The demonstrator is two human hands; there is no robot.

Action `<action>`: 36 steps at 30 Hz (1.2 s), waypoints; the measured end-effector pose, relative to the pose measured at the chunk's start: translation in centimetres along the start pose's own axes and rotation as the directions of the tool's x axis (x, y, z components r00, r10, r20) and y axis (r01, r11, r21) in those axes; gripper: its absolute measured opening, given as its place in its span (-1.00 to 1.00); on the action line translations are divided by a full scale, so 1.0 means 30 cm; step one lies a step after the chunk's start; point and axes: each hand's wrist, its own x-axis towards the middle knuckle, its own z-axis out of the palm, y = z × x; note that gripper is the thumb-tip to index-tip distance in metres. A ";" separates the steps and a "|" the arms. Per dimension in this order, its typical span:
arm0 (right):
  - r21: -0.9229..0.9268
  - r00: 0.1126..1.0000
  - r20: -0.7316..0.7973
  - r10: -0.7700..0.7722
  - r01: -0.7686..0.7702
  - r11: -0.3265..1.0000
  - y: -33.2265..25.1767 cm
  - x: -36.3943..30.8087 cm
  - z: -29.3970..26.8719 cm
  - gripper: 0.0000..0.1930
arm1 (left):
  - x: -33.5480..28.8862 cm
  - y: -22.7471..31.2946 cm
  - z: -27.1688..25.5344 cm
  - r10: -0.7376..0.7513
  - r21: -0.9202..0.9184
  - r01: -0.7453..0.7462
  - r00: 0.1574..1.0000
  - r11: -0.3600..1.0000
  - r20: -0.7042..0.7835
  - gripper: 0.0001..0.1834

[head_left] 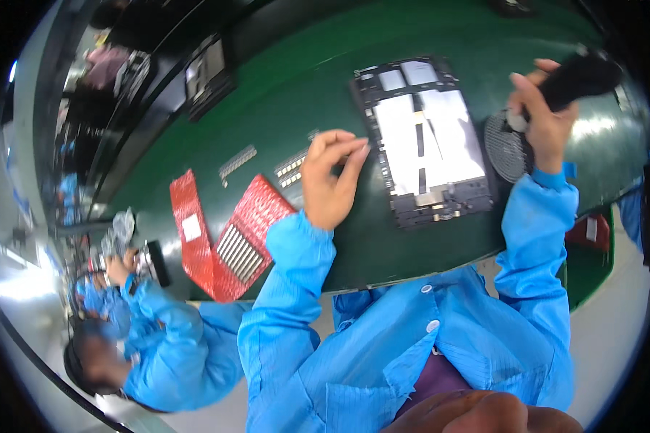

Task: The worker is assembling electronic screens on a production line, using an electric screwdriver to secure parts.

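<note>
An opened tablet-like device (412,144) lies on the green table, with a black frame and white panels inside. At its left edge is my left hand (331,173), thumb and fingertips pinched together. Whatever they hold, if anything, is too small to make out. My right hand (545,126) grips a long black object (585,78) with a rounded end, right of the device; motion blurs it and I cannot tell its kind. Below that hand, beside the device, sits a round grey ribbed disc (508,148), partly hidden by the hand and sleeve.
Red bubble-wrap bags (189,238) lie left of my left hand, with a row of metallic strips (240,254) on one. Small-part strips (237,162) lie beyond. Another person (173,339) in blue works at the left. A green bin (592,270) stands below the table's right edge.
</note>
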 end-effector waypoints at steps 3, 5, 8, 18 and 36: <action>0.168 0.994 0.055 -0.091 0.081 0.983 -0.057 0.023 0.072 -0.64 | 0.059 -0.036 -0.014 -0.113 -0.093 0.115 0.993 0.989 0.028 -0.84; 0.204 0.988 0.126 -0.094 0.067 0.977 -0.093 0.018 0.137 -0.64 | 0.078 -0.020 0.005 -0.352 -0.431 0.398 0.918 0.810 0.185 -0.84; 0.189 0.954 0.301 -0.012 -0.047 0.981 -0.069 -0.003 0.294 -0.62 | 0.088 -0.079 0.030 -0.426 -0.426 0.484 0.875 0.764 0.230 -0.82; 0.240 0.887 0.460 -0.028 -0.094 0.966 -0.061 -0.037 0.516 -0.62 | 0.132 -0.135 0.094 -0.258 -0.282 0.277 0.961 0.919 0.102 -0.84; 0.261 0.892 0.448 -0.060 -0.067 0.963 0.005 -0.056 0.559 -0.67 | 0.208 -0.107 0.033 -0.411 -0.239 0.509 0.837 0.827 0.362 -0.92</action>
